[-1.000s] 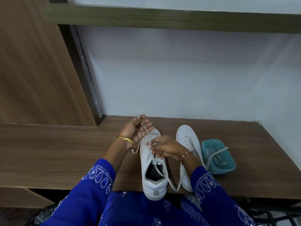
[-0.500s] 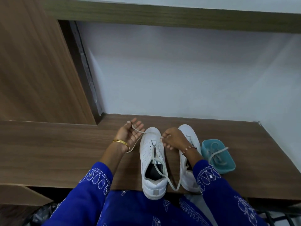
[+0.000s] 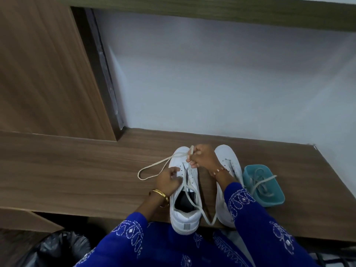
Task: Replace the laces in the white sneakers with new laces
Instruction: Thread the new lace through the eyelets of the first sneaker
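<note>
Sneakers stand side by side on the bench (image 3: 77,176), heels toward the person, toes pointing away; the left sneaker (image 3: 184,193) is the one being worked. Nearest, the left hand (image 3: 169,181) rests on that shoe's near flank, fingers loosely curled (whether they pinch anything I cannot tell). Just beyond, over the eyelets, the right hand (image 3: 202,157) pinches the lace (image 3: 154,167), whose slack loops out to the left of both hands. The next pull likely runs along the shoe's length, away from the heel. Right of the right sneaker (image 3: 229,162), a teal tub (image 3: 273,199) holds more laces.
</note>
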